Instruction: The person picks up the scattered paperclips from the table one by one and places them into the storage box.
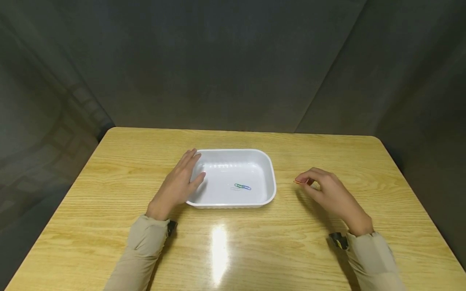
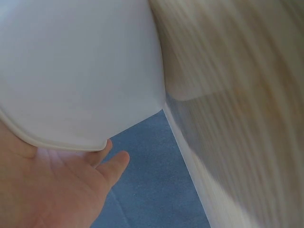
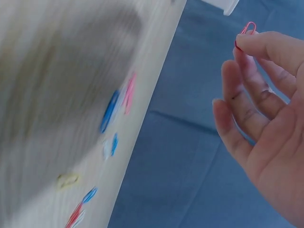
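My right hand (image 1: 329, 192) is raised over the table to the right of the white tray (image 1: 273, 182). Between thumb and index finger it pinches a red paper clip (image 3: 250, 26), whose looped end sticks out past the fingertips; the other fingers curve loosely. My left hand (image 1: 178, 184) lies over the tray's left rim, fingers extended and thumb reaching over the inside. In the left wrist view, the rim (image 2: 61, 148) crosses that palm. Inside the tray, toward its front right, lie a green paper clip (image 1: 238, 186) and a blue paper clip (image 1: 247, 188), end to end.
The right wrist view shows several more paper clips on the table, among them a pink one (image 3: 129, 93), a blue one (image 3: 109, 111), a yellow one (image 3: 68, 180) and a red one (image 3: 74, 215). Dark curtains (image 1: 218, 72) hang behind the wooden table (image 1: 255, 246).
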Demonstrator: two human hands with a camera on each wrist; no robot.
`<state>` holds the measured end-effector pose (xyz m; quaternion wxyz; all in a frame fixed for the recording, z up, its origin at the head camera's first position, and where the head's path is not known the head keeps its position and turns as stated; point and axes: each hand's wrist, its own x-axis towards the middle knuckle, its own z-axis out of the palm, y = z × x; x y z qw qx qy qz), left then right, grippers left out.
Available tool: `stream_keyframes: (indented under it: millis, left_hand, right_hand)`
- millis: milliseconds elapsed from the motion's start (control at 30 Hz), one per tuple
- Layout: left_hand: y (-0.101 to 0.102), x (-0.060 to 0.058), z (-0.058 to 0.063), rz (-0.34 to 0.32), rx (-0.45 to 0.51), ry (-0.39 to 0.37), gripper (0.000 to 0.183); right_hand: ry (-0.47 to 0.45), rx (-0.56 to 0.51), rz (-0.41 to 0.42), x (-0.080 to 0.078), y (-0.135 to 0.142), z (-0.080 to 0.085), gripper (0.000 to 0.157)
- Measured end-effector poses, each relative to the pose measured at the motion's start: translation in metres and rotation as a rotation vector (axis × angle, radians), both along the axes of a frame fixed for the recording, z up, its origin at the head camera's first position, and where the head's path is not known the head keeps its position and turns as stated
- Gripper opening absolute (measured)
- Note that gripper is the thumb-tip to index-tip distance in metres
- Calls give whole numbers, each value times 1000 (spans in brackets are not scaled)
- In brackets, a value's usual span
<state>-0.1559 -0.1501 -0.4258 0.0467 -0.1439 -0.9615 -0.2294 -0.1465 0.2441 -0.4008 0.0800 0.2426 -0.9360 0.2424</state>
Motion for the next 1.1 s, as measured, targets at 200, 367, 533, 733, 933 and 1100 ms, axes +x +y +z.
stream_keyframes:
  millis: [200, 367, 533, 733, 933, 1100]
  left_hand:
    - [0, 0, 1, 2, 2, 0, 62]
    - [0, 0, 1, 3, 1, -2, 63]
    - [0, 0, 2, 0, 0, -5, 63]
    - [0, 0, 1, 1, -1, -5, 63]
    - [0, 1, 1, 2, 3, -7, 63]
    - [0, 1, 1, 3, 7, -15, 63]
  right_hand:
    - [-13, -26, 42, -8, -13, 6, 13]
    - [-28, -44, 56, -11, -21, 8, 13]
    - [-20, -48, 61, -14, -26, 10, 13]
    - [14, -53, 83, -18, -36, 13, 13]
    - [-21, -82, 90, -21, -50, 15, 13]
    - [-23, -104, 119, -24, -60, 16, 11]
